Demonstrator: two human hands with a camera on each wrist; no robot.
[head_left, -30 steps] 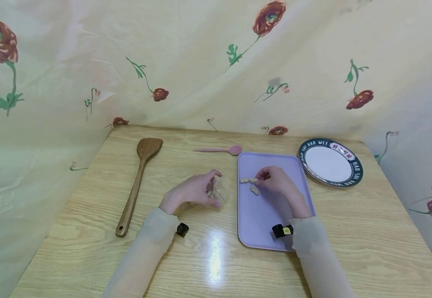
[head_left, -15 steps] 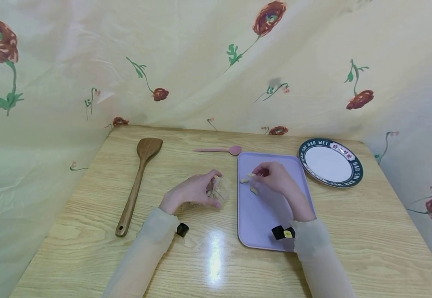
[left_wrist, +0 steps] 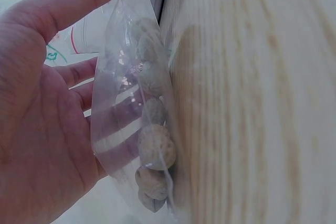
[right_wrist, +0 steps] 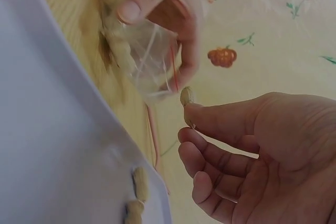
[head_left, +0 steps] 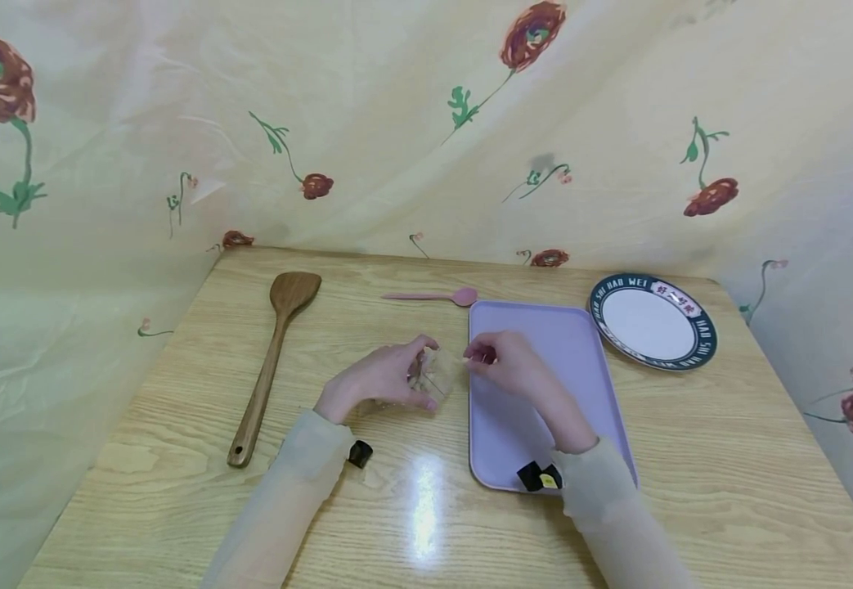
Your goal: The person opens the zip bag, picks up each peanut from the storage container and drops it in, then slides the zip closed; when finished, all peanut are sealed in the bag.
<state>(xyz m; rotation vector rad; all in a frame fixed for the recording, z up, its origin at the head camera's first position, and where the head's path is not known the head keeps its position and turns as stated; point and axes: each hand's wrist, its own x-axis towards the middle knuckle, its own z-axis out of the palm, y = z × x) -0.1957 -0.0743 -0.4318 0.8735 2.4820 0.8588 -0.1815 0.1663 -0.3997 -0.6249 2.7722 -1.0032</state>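
Note:
My left hand (head_left: pixel 376 378) holds a clear plastic zip bag (head_left: pixel 438 376) on the table, thumb and fingers around its open end. Several unshelled peanuts (left_wrist: pixel 156 147) lie inside the bag in the left wrist view. My right hand (head_left: pixel 512 364) hovers over the left edge of the lilac tray (head_left: pixel 544 425), just right of the bag mouth. Between its thumb and forefinger it pinches a peanut (right_wrist: pixel 187 98), apart from the bag. Two loose peanuts (right_wrist: pixel 140 183) lie on the tray in the right wrist view; my right hand hides them in the head view.
A wooden spatula (head_left: pixel 273 368) lies on the left of the table. Behind the tray's left corner is a pink spoon (head_left: pixel 463 297). A white plate with a dark patterned rim (head_left: pixel 704 335) stands at the back right, next to the tray. Floral cloth (head_left: pixel 397 123) hangs behind.
My right hand has picked a peanut up off the tray and carried it left toward the bag mouth. The left hand and bag have stayed in place.

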